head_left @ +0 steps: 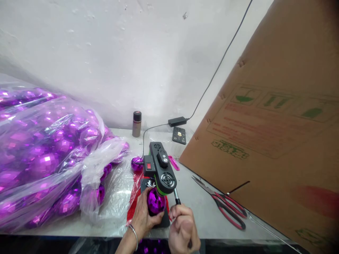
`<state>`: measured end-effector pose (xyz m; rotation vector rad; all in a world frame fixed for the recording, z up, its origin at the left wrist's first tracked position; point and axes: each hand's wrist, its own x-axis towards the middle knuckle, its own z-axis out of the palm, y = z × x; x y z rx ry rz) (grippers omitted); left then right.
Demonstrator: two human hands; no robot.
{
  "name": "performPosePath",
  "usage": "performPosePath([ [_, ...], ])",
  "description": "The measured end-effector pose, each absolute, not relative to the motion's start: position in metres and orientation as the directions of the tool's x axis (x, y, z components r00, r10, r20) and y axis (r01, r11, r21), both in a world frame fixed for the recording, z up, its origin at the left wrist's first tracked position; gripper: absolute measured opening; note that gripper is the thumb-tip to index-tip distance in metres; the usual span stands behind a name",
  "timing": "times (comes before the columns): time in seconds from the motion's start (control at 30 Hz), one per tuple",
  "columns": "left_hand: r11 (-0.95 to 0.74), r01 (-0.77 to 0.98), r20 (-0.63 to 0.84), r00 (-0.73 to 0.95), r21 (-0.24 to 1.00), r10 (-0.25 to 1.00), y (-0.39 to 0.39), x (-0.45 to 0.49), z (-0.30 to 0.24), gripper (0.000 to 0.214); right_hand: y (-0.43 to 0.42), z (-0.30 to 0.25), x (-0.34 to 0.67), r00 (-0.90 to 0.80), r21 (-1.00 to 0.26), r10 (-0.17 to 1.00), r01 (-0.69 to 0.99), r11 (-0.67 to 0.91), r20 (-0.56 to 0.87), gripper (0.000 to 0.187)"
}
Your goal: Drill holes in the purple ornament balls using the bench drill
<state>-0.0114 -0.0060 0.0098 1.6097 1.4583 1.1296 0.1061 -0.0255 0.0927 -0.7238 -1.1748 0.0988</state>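
A small black and green press machine (159, 167) with a red switch stands on the grey table (190, 197). My left hand (144, 217) is cupped round a shiny purple faceted ball (155, 201) and holds it under the machine's head. My right hand (182, 229) is closed on the machine's black lever handle (177, 198). A metal bangle sits on my left wrist.
A large clear plastic bag of purple balls (45, 155) fills the left of the table. One loose purple ball (136, 164) lies behind the machine. Red-handled scissors (225, 206) lie to the right, beside a leaning cardboard box (270, 134). A small bottle (136, 123) and a power adapter (177, 121) stand by the wall.
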Motion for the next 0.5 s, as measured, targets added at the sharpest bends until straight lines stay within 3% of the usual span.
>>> performPosePath([
  [0.13, -0.151, 0.383, 0.155, 0.02, 0.911, 0.988, -0.004, -0.012, 0.006, 0.081, -0.025, 0.106, 0.115, 0.337, -0.537, 0.439, 0.302, 0.788, 0.833, 0.047],
  [0.33, -0.165, 0.382, 0.184, -0.015, 0.909, 0.983, -0.015, -0.02, -0.006, 0.082, -0.025, 0.186, 0.114, 0.398, -0.683, 0.575, 0.216, 0.698, 0.715, 0.05],
  [0.4, -0.225, 0.448, 0.278, -0.055, 0.865, 0.959, -0.036, -0.02, -0.021, 0.083, -0.024, 0.194, 0.111, 0.41, -0.678, 0.564, 0.223, 0.701, 0.717, 0.051],
  [0.5, -0.375, 0.614, 0.543, -0.107, 0.695, 0.833, -0.079, -0.013, -0.051, 0.073, -0.024, 0.184, 0.11, 0.443, -0.64, 0.501, 0.254, 0.725, 0.744, 0.05],
])
